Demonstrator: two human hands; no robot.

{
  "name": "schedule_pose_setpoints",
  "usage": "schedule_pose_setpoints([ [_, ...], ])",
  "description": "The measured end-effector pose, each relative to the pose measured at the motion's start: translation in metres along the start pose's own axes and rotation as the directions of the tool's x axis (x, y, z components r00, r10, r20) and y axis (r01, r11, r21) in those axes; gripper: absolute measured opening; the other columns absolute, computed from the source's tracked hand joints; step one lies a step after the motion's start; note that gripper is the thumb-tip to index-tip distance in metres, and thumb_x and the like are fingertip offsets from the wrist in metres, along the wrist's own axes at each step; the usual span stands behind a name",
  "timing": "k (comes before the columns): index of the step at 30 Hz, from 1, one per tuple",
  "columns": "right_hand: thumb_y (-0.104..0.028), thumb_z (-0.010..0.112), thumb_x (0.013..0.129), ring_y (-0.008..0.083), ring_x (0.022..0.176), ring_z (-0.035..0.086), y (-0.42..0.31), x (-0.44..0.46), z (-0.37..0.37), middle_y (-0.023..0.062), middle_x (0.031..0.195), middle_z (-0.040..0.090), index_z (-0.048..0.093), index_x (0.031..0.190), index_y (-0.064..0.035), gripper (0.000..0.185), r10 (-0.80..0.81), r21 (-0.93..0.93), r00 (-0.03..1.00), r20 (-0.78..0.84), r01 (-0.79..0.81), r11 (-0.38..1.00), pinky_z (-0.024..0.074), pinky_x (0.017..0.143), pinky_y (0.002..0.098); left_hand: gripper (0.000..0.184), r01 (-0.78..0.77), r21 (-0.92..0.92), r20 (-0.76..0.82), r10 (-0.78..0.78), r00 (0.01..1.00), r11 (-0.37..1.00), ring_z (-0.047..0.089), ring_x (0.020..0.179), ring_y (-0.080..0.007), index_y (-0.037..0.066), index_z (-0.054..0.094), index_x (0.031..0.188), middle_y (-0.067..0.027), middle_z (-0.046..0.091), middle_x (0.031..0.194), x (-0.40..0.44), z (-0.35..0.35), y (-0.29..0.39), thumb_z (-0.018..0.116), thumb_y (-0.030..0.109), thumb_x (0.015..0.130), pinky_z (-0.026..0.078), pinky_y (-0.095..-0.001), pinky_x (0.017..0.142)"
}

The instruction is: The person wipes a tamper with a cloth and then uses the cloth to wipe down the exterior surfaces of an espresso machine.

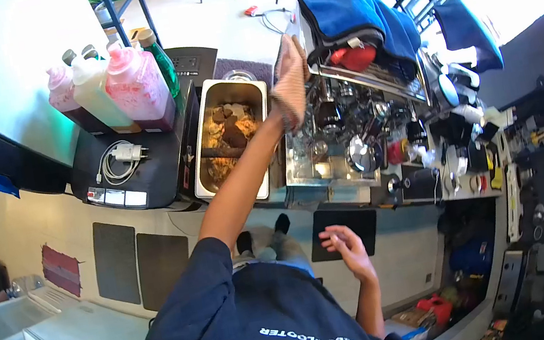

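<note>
My left arm reaches forward past a steel pan (200,174), and my left hand (277,119) grips a striped brown cloth (291,90) that hides most of its fingers. The cloth stands against the near left side of a metal rack with a blue towel (352,4) over its top. Below the cloth, the pan holds dark brown clumps (232,133) and yellowish scraps, with a dark bar (223,152) across it. Low in front of my body, my right hand (348,249) hangs in the air, fingers loosely apart and holding nothing.
Pump bottles (140,91) and a green bottle (165,69) stand on the left counter, near a white charger with cable (127,152). Several glasses and metal utensils (358,153) crowd the steel tray on the right. Dark mats (165,265) lie on the floor.
</note>
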State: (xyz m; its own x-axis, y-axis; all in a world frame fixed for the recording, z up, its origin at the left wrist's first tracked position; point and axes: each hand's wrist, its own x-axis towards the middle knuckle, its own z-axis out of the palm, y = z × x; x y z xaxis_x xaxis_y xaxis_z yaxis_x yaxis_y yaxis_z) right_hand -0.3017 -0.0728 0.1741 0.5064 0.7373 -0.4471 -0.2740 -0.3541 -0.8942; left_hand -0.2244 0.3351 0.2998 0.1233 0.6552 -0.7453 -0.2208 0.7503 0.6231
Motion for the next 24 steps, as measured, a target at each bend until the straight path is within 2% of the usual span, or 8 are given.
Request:
schedule_pose_setpoints([
  [2,-0.015,0.057,0.105,0.0160,0.098,0.064,0.007,-0.006,-0.008,0.0117,0.122,0.068,0.058,0.131,-0.0016,0.029,0.008,-0.002,1.000,-0.005,-0.008,1.000,0.0506,0.087,0.0265,0.048,-0.132,-0.032,0.236,0.136,0.962,0.991,0.058,0.108,-0.0198,0.002,0.054,0.137,-0.0078,0.062,0.123,0.013,0.004,-0.006,0.052,0.037,0.105,0.046,-0.0339,0.097],
  [4,-0.017,0.056,0.105,0.0190,0.100,0.065,0.012,-0.013,-0.014,0.0135,0.122,0.068,0.057,0.133,-0.0018,0.031,0.066,0.000,0.996,-0.062,-0.066,0.998,0.0518,0.088,0.0292,0.049,-0.255,-0.081,0.448,0.264,0.854,0.964,0.057,0.108,-0.0206,0.001,0.053,0.137,-0.0092,0.061,0.123,0.033,-0.015,-0.010,0.049,0.039,0.106,0.045,-0.0342,0.098],
  [6,-0.018,0.056,0.106,0.0195,0.100,0.066,0.014,-0.017,-0.018,0.0133,0.122,0.069,0.057,0.132,-0.0019,0.031,0.092,-0.011,0.993,-0.074,-0.093,0.996,0.0518,0.089,0.0295,0.051,-0.357,-0.147,0.625,0.366,0.689,0.923,0.057,0.108,-0.0214,0.000,0.052,0.138,-0.0105,0.060,0.123,0.062,0.014,-0.007,0.047,0.040,0.107,0.044,-0.0345,0.099],
  [9,-0.019,0.057,0.106,0.0200,0.100,0.066,0.013,-0.020,-0.026,0.0136,0.122,0.069,0.058,0.132,-0.0021,0.031,0.137,-0.011,0.986,-0.093,-0.139,0.990,0.0521,0.089,0.0299,0.054,-0.463,-0.273,0.811,0.460,0.360,0.843,0.056,0.108,-0.0226,-0.002,0.051,0.139,-0.0126,0.059,0.123,0.107,0.038,-0.007,0.043,0.043,0.109,0.042,-0.0350,0.100],
  [15,-0.020,0.057,0.106,0.0205,0.099,0.067,0.006,-0.011,-0.041,0.0137,0.122,0.069,0.059,0.131,-0.0021,0.031,0.204,0.011,0.968,-0.144,-0.204,0.979,0.0526,0.088,0.0304,0.071,-0.643,0.005,0.826,0.359,0.434,0.765,0.054,0.128,-0.0282,0.007,0.039,0.154,-0.0130,0.053,0.145,0.099,0.081,0.038,0.036,0.060,0.106,0.043,-0.0422,0.107],
  [19,-0.021,0.057,0.106,0.0207,0.099,0.067,0.003,-0.005,-0.045,0.0134,0.122,0.069,0.059,0.130,-0.0020,0.031,0.222,0.031,0.961,-0.163,-0.220,0.975,0.0528,0.088,0.0307,0.048,-0.737,-0.168,0.711,0.599,0.369,0.655,0.056,0.113,-0.0218,0.000,0.049,0.141,-0.0126,0.059,0.128,0.083,0.087,0.039,0.043,0.033,0.108,0.042,-0.0322,0.102],
  [20,-0.021,0.057,0.106,0.0207,0.099,0.067,0.003,-0.006,-0.046,0.0134,0.122,0.069,0.059,0.130,-0.0020,0.031,0.230,0.032,0.959,-0.167,-0.228,0.973,0.0528,0.088,0.0307,0.048,-0.732,-0.164,0.712,0.593,0.376,0.661,0.056,0.113,-0.0218,0.000,0.049,0.141,-0.0126,0.059,0.128,0.088,0.089,0.035,0.043,0.033,0.108,0.042,-0.0322,0.102],
  [24,-0.020,0.058,0.105,0.0200,0.100,0.066,0.003,-0.003,-0.048,0.0116,0.122,0.070,0.058,0.130,-0.0016,0.031,0.262,0.050,0.953,-0.155,-0.257,0.965,0.0507,0.090,0.0306,0.044,-0.427,-0.076,0.719,0.346,0.602,0.901,0.057,0.110,-0.0231,0.003,0.050,0.142,-0.0100,0.060,0.126,0.141,0.097,0.014,0.046,0.029,0.106,0.042,-0.0332,0.102],
])
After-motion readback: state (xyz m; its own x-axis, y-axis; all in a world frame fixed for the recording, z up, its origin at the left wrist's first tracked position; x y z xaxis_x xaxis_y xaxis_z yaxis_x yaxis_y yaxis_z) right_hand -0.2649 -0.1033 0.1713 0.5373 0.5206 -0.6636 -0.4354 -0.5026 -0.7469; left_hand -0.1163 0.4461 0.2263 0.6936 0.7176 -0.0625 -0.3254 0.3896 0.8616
